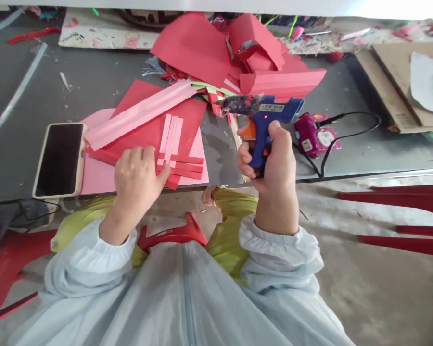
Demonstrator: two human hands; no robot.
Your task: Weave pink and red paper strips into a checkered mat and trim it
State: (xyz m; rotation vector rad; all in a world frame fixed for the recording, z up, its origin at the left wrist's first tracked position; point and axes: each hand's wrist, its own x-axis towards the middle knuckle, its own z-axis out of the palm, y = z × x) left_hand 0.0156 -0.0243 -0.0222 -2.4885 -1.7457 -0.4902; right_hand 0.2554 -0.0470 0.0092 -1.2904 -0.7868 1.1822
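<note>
My right hand is closed round the handle of a blue glue gun with an orange trigger, held above the table's front edge with its crusted nozzle pointing left. My left hand is curled with its fingers pressing on the near ends of red and pink paper strips woven across each other. Those strips lie on a red sheet over a pink sheet. A long folded pink strip lies slanted across the red sheet behind them.
A phone lies screen-up at the left of the grey table. A magenta tape measure-like gadget with a black cable sits right of the gun. A heap of red paper fills the back; cardboard lies right. Red stools stand on the floor.
</note>
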